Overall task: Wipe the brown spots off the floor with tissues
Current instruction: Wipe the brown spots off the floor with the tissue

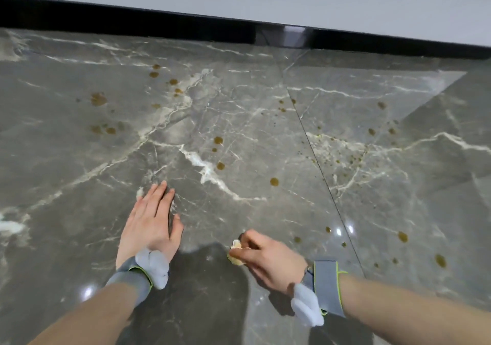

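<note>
Left hand (152, 221): we see it spread flat on the floor (239, 121).
Right hand (268, 258): pinching a stained tissue (235, 251).
Brown spots (274, 181): ahead of both hands.

Scattered brown spots (274, 182) dot the grey veined marble floor (79, 172).

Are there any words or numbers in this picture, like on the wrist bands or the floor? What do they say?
None: no word, number or sign can be read anywhere.
The grey wrist bands are plain, the crumpled tissue in the right hand shows no print, and the marble floor has only white veins and brown spots.
</note>
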Available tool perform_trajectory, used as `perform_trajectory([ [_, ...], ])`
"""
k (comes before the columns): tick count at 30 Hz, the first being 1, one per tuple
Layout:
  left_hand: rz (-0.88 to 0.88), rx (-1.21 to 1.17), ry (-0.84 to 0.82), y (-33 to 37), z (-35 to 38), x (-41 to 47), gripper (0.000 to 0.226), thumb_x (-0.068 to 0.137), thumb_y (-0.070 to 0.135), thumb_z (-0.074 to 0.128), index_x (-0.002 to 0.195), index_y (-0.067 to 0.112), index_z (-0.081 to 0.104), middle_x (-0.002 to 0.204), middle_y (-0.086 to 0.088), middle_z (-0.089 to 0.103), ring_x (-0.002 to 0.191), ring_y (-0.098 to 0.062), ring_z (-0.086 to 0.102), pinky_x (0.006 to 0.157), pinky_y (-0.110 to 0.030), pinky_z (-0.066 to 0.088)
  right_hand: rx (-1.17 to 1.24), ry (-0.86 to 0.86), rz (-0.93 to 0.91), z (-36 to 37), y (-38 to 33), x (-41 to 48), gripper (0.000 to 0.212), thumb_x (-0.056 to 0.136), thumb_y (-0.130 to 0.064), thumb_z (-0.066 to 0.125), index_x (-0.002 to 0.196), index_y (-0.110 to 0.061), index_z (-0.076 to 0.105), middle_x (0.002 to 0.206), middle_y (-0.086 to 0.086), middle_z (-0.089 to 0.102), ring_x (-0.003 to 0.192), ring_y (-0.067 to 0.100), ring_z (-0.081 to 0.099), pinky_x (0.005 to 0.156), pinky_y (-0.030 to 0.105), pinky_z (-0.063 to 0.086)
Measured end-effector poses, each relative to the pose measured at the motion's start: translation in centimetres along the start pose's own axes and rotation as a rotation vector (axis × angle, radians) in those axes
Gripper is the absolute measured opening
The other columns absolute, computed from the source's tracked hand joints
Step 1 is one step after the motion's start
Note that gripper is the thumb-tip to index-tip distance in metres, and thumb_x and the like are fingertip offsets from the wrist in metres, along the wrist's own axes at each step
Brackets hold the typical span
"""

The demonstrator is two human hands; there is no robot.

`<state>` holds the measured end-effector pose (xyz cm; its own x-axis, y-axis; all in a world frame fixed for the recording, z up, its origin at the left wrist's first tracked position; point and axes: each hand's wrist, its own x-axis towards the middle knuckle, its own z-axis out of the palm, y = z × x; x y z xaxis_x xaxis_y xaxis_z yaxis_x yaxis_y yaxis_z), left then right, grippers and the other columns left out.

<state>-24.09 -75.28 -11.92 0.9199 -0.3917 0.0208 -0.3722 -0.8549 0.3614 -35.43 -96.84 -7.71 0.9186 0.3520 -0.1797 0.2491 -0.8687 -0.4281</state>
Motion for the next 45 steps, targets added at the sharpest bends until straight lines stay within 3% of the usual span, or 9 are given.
perform_trajectory([
  [3,-0.011,-0.013,-0.013,0.1,0.1,0.0,0.057,0.084,0.033,0.031,0.126,0.002,0.054,0.14,-0.013,0.045,0.132,-0.024,0.034,0.115,-0.025,0.005,0.025,0.118,0.036,-1.7,4.3,1.9,0.031,0.092,-0.037,0.036,0.107,-0.023,0.059,0.087,0.015,0.054,0.072,0.031,0.058,0.061,0.029,0.049],
  [9,-0.013,-0.028,0.045,-0.1,0.2,-0.1,0.055,0.083,0.033,0.035,0.123,0.001,0.056,0.136,-0.015,0.049,0.129,-0.024,0.035,0.115,-0.034,0.016,0.036,0.55,0.749,-4.0,10.0,5.7,0.026,0.082,-0.001,0.058,0.105,-0.008,0.069,0.098,0.019,0.055,0.091,0.036,0.057,0.078,0.019,0.035],
  [12,0.014,-0.029,0.073,-0.4,0.4,-0.2,0.054,0.084,0.032,0.036,0.122,0.0,0.056,0.136,-0.014,0.05,0.128,-0.025,0.038,0.111,-0.041,0.024,0.114,0.567,0.507,-1.5,4.7,7.0,0.027,0.081,-0.005,0.053,0.102,-0.007,0.068,0.092,0.014,0.056,0.083,0.022,0.056,0.078,0.007,0.032],
  [16,0.001,-0.01,0.049,-0.2,0.3,-0.1,0.055,0.083,0.033,0.035,0.125,0.002,0.055,0.137,-0.013,0.049,0.129,-0.023,0.04,0.111,-0.039,0.023,0.258,0.267,0.173,-0.7,1.9,7.0,0.029,0.082,-0.011,0.052,0.105,-0.013,0.068,0.089,0.003,0.049,0.076,0.005,0.043,0.076,-0.002,0.03],
  [23,-0.049,0.012,-0.026,-0.1,0.1,0.3,0.056,0.08,0.035,0.036,0.122,0.005,0.058,0.135,-0.01,0.051,0.129,-0.017,0.035,0.112,-0.03,0.013,0.102,0.554,0.757,-5.2,10.4,12.7,0.03,0.083,0.003,0.052,0.109,-0.004,0.065,0.113,0.017,0.049,0.097,0.034,0.055,0.078,0.013,0.03],
  [30,-0.036,0.009,-0.023,0.1,-0.2,0.2,0.053,0.08,0.034,0.038,0.122,0.007,0.056,0.137,-0.009,0.049,0.13,-0.019,0.035,0.112,-0.031,0.014,0.19,0.226,-0.005,-1.9,2.3,16.6,0.032,0.077,-0.003,0.047,0.098,-0.01,0.071,0.099,0.011,0.064,0.09,0.029,0.057,0.085,0.021,0.036],
  [37,-0.038,-0.002,-0.026,0.0,-0.1,0.2,0.053,0.081,0.034,0.038,0.124,0.007,0.055,0.139,-0.009,0.048,0.131,-0.019,0.034,0.111,-0.031,0.016,0.104,0.649,0.744,-6.2,11.4,20.8,0.032,0.081,0.0,0.052,0.107,-0.011,0.068,0.116,0.013,0.062,0.105,0.037,0.054,0.09,0.032,0.038],
  [43,-0.037,-0.005,-0.015,0.1,-0.2,0.3,0.054,0.078,0.033,0.039,0.123,0.007,0.055,0.138,-0.009,0.049,0.13,-0.019,0.035,0.111,-0.03,0.014,0.243,0.355,0.025,-1.0,1.7,18.3,0.027,0.077,-0.001,0.058,0.099,-0.008,0.07,0.105,0.008,0.069,0.099,0.012,0.053,0.092,0.014,0.032],
  [45,-0.036,-0.004,-0.011,0.1,-0.2,0.3,0.053,0.079,0.033,0.04,0.123,0.007,0.055,0.137,-0.009,0.049,0.129,-0.02,0.035,0.11,-0.03,0.015,0.272,0.289,-0.065,-1.2,1.8,17.3,0.026,0.076,-0.001,0.06,0.098,-0.008,0.071,0.102,0.009,0.07,0.096,0.009,0.052,0.089,0.01,0.031],
])
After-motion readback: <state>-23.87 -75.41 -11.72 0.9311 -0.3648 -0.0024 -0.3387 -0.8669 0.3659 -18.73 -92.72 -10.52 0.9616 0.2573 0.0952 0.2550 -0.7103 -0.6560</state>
